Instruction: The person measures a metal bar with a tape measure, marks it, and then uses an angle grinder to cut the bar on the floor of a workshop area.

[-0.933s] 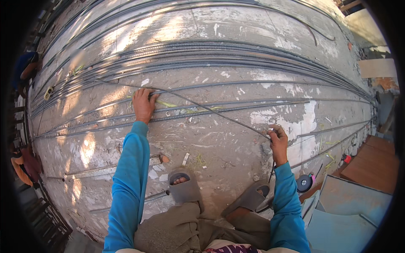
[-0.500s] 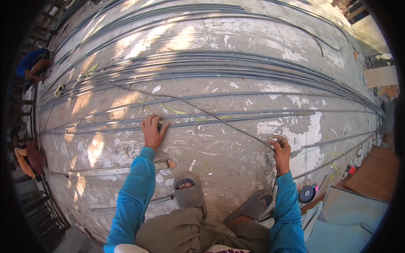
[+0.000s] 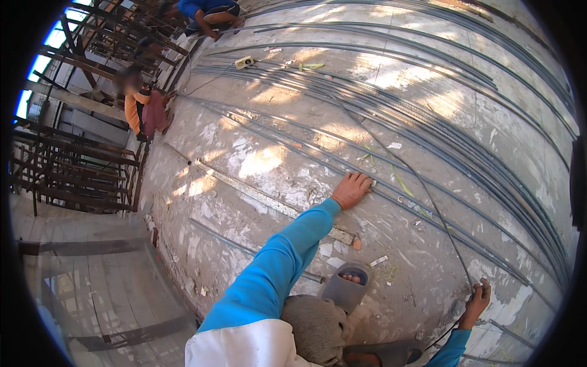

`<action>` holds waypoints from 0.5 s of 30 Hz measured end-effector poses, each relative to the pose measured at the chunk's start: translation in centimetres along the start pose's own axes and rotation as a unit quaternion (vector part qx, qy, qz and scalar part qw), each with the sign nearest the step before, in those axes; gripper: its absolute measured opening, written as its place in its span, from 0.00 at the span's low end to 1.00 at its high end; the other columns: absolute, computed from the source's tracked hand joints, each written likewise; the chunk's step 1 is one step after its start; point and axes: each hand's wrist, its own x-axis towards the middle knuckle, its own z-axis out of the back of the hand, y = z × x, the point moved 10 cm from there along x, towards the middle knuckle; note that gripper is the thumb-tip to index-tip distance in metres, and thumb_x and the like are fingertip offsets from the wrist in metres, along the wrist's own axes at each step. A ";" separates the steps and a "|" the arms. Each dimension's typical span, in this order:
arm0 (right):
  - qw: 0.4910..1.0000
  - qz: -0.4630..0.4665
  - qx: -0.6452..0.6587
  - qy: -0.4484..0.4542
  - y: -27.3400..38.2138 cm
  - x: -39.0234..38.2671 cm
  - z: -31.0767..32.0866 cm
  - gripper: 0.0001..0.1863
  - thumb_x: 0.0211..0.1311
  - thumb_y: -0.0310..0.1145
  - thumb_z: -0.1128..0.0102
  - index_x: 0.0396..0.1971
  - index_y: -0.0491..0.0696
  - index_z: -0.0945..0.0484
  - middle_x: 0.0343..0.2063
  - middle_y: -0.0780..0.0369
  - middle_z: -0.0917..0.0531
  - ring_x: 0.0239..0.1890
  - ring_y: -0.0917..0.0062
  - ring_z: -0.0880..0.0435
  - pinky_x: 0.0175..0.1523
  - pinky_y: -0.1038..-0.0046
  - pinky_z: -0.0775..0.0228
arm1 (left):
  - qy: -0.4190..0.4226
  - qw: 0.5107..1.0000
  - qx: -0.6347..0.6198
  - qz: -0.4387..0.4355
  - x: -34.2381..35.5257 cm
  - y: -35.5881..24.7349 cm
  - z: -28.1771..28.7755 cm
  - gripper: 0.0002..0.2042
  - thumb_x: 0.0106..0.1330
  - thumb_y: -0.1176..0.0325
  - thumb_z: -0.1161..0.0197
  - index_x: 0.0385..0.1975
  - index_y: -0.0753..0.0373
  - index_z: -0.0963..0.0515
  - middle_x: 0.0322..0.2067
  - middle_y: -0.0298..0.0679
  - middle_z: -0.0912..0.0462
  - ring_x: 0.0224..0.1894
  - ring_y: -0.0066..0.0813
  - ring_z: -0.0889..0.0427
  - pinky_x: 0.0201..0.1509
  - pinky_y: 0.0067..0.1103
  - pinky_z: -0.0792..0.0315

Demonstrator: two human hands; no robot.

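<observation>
Ribbed steel reinforcing bars (image 3: pixel 318 156) lie on the concrete floor, slanting from the far left to the near right. My left hand (image 3: pixel 353 190) reaches down to one of the nearer bars, its fingers curled over the bar; its thumb is mostly hidden. At the lower right, my right hand (image 3: pixel 477 302) is closed, with a thin dark cable (image 3: pixel 431 199) pinched in its fingers. The cable runs away from that hand across the bars, and a short piece of it hangs down behind the wrist.
A bundle of bars (image 3: pixel 440 131) lies farther off, with more beyond. A flat pale strip (image 3: pixel 251 194) and a grey pipe (image 3: pixel 244 246) lie left of my sandal (image 3: pixel 348 287). Two people crouch at the far left, one in blue (image 3: pixel 205 12), one in orange (image 3: pixel 132 110). Stacked frames (image 3: pixel 73 165) stand leftward.
The view has swung to the left, so the bars now slant and the crouching people show more fully. My left hand stays at the bars; my right hand still holds the cable.
</observation>
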 end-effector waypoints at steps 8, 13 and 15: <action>1.000 -0.026 0.006 -0.013 1.8 -1.0 0.6 0.13 0.61 0.29 0.47 0.46 0.48 0.24 0.30 0.70 0.24 0.22 0.91 0.37 0.23 0.85 0.51 | 0.031 0.999 -0.032 0.000 1.2 0.4 -0.4 0.10 0.61 0.62 0.42 0.37 0.60 0.29 0.41 0.40 0.26 0.46 0.40 0.28 0.49 0.34 0.34; 0.999 -0.048 0.007 -0.002 3.1 -1.9 0.1 0.13 0.61 0.30 0.47 0.45 0.49 0.23 0.25 0.72 0.26 0.17 0.93 0.42 0.21 0.85 0.56 | 0.076 0.993 -0.049 -0.073 0.6 0.4 -0.7 0.09 0.62 0.63 0.44 0.37 0.60 0.30 0.40 0.42 0.25 0.46 0.40 0.28 0.49 0.35 0.34; 0.999 -0.047 0.012 0.010 3.5 -2.1 -0.2 0.13 0.61 0.30 0.47 0.45 0.49 0.23 0.25 0.72 0.26 0.16 0.94 0.43 0.20 0.86 0.57 | 0.103 0.991 -0.049 -0.064 0.6 0.7 -0.7 0.10 0.62 0.63 0.43 0.38 0.60 0.29 0.39 0.42 0.25 0.46 0.40 0.28 0.49 0.34 0.34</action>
